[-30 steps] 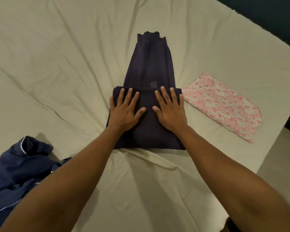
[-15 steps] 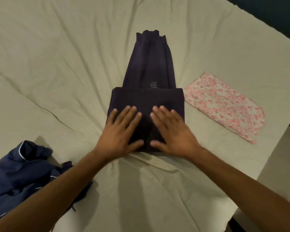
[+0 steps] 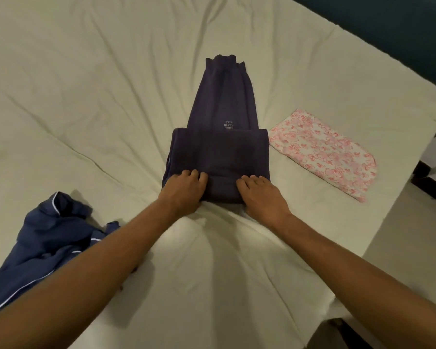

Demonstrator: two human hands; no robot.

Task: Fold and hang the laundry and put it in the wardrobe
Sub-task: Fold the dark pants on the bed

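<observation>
Only the head view to go on here. I've got the dark purple pants [image 3: 219,152] lying in the middle of the bed [image 3: 86,96], partly folded: the near part is doubled over into a wide block, and the narrower part runs away toward the far edge, with some small printed lettering just past the fold line.

Left hand [image 3: 184,191] is on the near left corner of that folded block, fingers curled over the edge of the fabric, so that grip looks closed on the pants. Right hand [image 3: 262,195] is on the near right corner, fingers bent down onto the cloth and thumb tucked at the edge, gripping it too as far as I can see.

Just beside the pants toward the bed's right edge is a folded pink floral cloth [image 3: 325,152], lying flat, its corner almost touching the fold. Down by the near left corner of the bed there's a crumpled navy garment [image 3: 48,238] with white piping, partly under my left forearm.
</observation>
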